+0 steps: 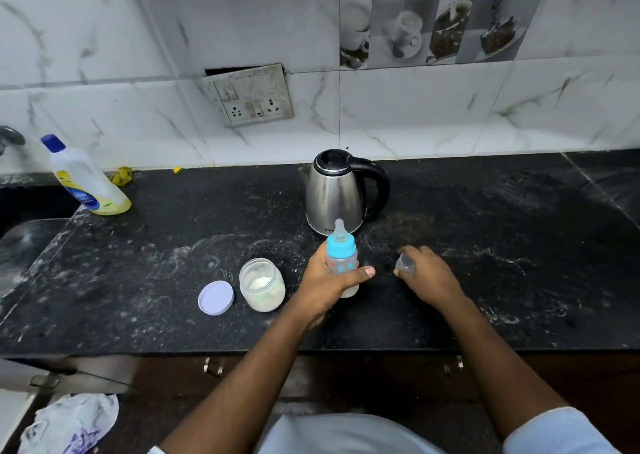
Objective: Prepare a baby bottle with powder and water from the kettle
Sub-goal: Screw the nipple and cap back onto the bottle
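My left hand (pixel 327 280) is wrapped around a baby bottle (pixel 341 254) with a blue collar and clear teat, standing upright on the black counter (pixel 485 245). My right hand (pixel 427 273) rests on the counter to the right, fingers closed on the bottle's small clear cap (pixel 405 265). A steel kettle (pixel 336 192) with a black lid and handle stands just behind the bottle, lid shut. Left of the bottle is an open jar of white powder (pixel 262 284), its lilac lid (pixel 216 297) lying flat beside it.
A dish-soap bottle (pixel 86 180) with a blue cap stands at the counter's back left, beside a sink (pixel 24 245) and tap (pixel 10 136). A wall socket panel (pixel 251 97) sits above the counter. Crumpled plastic bag (pixel 69 422) lies on the floor at lower left.
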A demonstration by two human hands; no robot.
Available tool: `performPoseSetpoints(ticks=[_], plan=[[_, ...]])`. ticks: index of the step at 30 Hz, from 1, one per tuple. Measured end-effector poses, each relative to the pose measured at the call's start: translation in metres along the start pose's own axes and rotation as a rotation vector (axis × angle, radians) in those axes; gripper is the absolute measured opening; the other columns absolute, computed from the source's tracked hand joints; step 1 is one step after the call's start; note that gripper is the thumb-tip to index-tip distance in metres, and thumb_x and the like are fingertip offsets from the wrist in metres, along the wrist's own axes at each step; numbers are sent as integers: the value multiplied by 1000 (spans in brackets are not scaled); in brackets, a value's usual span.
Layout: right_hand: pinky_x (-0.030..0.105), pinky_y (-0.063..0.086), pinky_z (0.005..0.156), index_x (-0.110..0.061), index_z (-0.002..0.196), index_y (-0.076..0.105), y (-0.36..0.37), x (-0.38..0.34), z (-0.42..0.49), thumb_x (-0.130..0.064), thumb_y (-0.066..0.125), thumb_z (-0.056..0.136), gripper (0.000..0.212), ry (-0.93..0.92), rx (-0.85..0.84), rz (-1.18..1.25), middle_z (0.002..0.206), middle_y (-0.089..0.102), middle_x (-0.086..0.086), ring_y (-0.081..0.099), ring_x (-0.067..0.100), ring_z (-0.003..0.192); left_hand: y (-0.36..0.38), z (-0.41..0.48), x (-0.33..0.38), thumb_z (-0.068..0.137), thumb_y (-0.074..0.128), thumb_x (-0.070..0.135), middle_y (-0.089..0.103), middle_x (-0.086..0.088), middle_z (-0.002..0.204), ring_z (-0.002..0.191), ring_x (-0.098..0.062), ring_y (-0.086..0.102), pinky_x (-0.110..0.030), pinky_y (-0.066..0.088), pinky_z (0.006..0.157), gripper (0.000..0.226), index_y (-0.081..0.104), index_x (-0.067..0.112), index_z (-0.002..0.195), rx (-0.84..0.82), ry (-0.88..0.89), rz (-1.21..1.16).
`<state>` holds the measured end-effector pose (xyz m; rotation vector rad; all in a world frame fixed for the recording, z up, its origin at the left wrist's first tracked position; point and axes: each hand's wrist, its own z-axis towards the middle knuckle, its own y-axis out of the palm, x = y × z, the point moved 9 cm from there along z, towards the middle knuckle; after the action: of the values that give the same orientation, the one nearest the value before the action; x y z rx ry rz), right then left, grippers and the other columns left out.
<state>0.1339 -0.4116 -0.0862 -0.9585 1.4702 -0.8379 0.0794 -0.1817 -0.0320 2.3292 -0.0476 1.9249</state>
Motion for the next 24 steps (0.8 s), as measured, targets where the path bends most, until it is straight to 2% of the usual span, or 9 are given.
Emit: performPoseSetpoints(ticks=[3, 5, 6, 9, 12, 16, 19, 21, 24], plan=[[36, 54, 90, -37, 133, 61, -42, -29, -11, -13, 72, 93, 48, -53, 92, 579, 122, 61, 1, 66, 24, 112, -5, 2, 4, 70, 92, 8, 73, 8, 87, 80, -5, 69, -17, 55, 72, 45, 66, 22, 104, 14, 11, 39], [37, 64, 81, -38, 125, 52, -74, -66, -23, -6, 75, 86, 55, -137, 13, 910, 123, 66, 5, 74, 22, 103, -8, 4, 7, 71, 87, -2, 74, 8, 87, 80, -6, 69, -19, 55, 72, 47, 66, 22, 104, 10, 16, 75], [34, 64, 78, -35, 121, 49, -89, -83, -29, -9, 78, 81, 56, -203, -23, 956, 122, 70, 6, 75, 20, 102, -7, 4, 8, 69, 85, -5, 74, 8, 86, 79, -6, 69, -21, 55, 71, 47, 66, 21, 103, 9, 17, 83], [38, 60, 88, -33, 114, 52, -130, -123, -50, -28, 87, 74, 53, -366, -77, 801, 117, 75, 4, 73, 25, 105, -1, 1, 15, 61, 81, -1, 71, 7, 81, 73, -8, 66, -22, 55, 65, 45, 65, 17, 100, 7, 39, 95], [37, 59, 89, -39, 113, 60, -159, -145, -64, -38, 88, 74, 49, -442, -49, 566, 110, 73, -11, 70, 11, 99, 5, -1, 23, 61, 79, -1, 69, 4, 81, 73, -10, 64, -25, 54, 66, 44, 64, 16, 99, -22, 75, 98], [11, 42, 93, -28, 145, 55, -167, -172, -72, -24, 83, 86, 66, -547, -29, 66, 138, 59, -11, 58, 8, 121, 4, -4, 24, 65, 78, -8, 68, 7, 79, 71, -8, 63, -22, 54, 63, 47, 64, 23, 97, -27, 95, 108], [19, 47, 76, -24, 133, 47, -161, -186, -75, -23, 82, 86, 58, -532, -108, -43, 121, 66, -3, 63, 18, 99, 1, -7, 24, 61, 77, -4, 69, 8, 80, 73, -8, 64, -25, 54, 65, 53, 67, 23, 106, -22, 105, 114], [20, 43, 71, -19, 120, 52, -164, -201, -79, -22, 80, 86, 45, -604, -97, -74, 108, 66, -1, 61, 20, 92, 1, -9, 24, 60, 76, -1, 69, 10, 79, 72, -9, 63, -27, 53, 65, 55, 68, 25, 108, -22, 101, 118], [26, 41, 91, -24, 131, 62, -160, -213, -82, -23, 78, 88, 45, -670, -109, -163, 118, 60, -5, 53, 16, 110, 3, -13, 27, 60, 75, 0, 66, 9, 76, 69, -10, 61, -28, 51, 61, 49, 66, 25, 101, -38, 95, 120]])
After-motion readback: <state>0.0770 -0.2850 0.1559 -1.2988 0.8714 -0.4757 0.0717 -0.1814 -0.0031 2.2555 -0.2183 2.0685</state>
